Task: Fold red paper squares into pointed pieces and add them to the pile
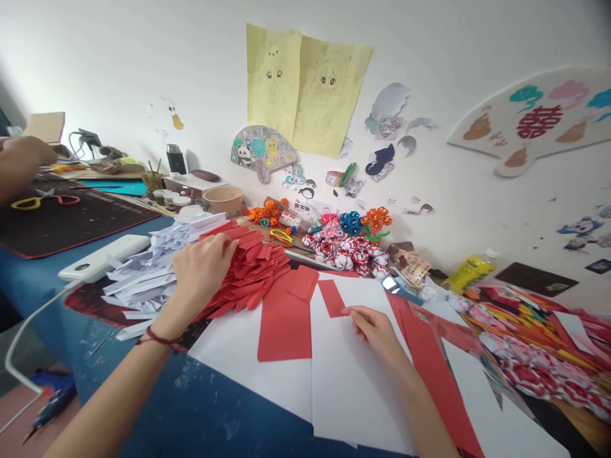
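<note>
My left hand (204, 267) hangs over the left edge of a heap of folded red paper strips (255, 267). Its fingers are curled together, and whatever they may hold is hidden. Beside it on the left lies a heap of folded white paper strips (143, 283). My right hand (375, 327) pinches the lower corner of a small red paper rectangle (331, 298) above white paper sheets (356, 381). Between my hands lies a larger red paper sheet (285, 327), with a smaller red paper piece (304, 284) over its upper right.
A white power bank (105, 257) with a cable lies left. Scissors (45, 200) rest on a black mat (90, 222), near another person's hand (26, 159). Craft flowers (351, 238) line the wall. More red sheets (436, 369) and a yellow bottle (470, 272) are right.
</note>
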The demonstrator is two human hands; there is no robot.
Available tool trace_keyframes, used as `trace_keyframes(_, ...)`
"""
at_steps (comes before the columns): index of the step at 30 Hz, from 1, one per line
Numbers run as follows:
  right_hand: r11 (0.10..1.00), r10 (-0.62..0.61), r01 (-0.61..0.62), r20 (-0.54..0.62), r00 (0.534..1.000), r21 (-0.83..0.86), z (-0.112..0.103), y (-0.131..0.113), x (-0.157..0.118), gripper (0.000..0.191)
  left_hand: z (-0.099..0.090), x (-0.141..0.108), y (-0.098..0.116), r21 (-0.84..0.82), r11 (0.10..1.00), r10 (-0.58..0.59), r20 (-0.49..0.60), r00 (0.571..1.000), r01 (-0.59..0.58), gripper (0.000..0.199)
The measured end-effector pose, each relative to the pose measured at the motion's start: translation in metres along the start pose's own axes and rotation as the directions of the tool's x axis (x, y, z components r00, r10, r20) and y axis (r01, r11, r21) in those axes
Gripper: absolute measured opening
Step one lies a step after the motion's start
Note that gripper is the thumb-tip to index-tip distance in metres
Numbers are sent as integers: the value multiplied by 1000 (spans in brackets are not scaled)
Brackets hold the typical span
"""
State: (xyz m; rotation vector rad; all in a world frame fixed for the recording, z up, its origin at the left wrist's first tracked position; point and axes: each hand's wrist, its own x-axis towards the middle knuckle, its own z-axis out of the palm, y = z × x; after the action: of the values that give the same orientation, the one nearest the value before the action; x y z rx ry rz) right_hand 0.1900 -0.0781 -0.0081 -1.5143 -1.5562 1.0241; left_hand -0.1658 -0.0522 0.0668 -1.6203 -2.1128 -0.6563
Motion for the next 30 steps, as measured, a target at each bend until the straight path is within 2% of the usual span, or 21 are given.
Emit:
trace_keyframes(3, 1000, -4, 4, 1, 1000, -4, 1, 0, 0, 39, -1, -4, 1, 14, 999, 51, -125, 991, -50, 37)
trace_keyframes(6, 1000, -7, 7, 6, 1000, -5, 1, -1, 0, 39, 0, -8, 7, 19, 973, 229, -240, 943, -232, 31)
trace_keyframes(9, 1000, -13, 13, 14, 1000, -9, 0, -2, 1, 38, 4, -14, 19, 29, 906, 417, -242, 876, -423, 25)
trace_keyframes(12, 1000, -10, 10, 20, 1000, -18, -1, -3, 0, 38, 10, -22, 32, 57, 861, 506, -194, 840, -505, 23)
trace_keyframes(19, 999, -22, 23, 28, 999, -33, -1, -4, -2, 37, 25, -30, 41, 141, 827, 560, -108, 821, -545, 20)
trace_keyframes(30, 998, -27, 29, 33, 999, -53, -1, -7, -2, 36, 26, -31, 40, 162, 824, 563, -122, 817, -544, 24)
